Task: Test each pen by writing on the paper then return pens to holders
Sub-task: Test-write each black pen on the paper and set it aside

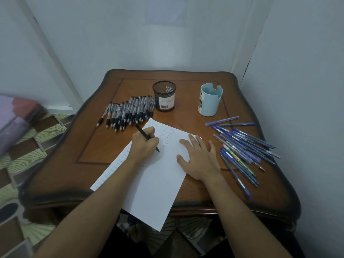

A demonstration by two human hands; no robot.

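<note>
- A white sheet of paper (154,183) lies slantwise on the brown wooden desk (96,146), its near corner hanging past the desk's front edge; rows of small handwritten words run down its left side and across its far end.
- A slim black pen (147,137) is slanted, tip down on the paper beside the last written word.
- The left hand (144,144) is curled around that pen, fingers pressed together in a writing pinch; the forearm reaches in from the lower left across the sheet.
- The right hand (200,157) lies flat, fingers spread, palm down on the paper's right edge, partly on the desk.
- A heap of clear-barrelled pens with black grips (128,110) lies left of the black wire-mesh holder (164,95), touching it or nearly so.
- A pale blue plastic holder with a notched rim (210,99) stands to the right, apart from the mesh one.
- A loose pile of blue pens (243,148) lies near the desk's right edge, just beside the right hand.
</note>
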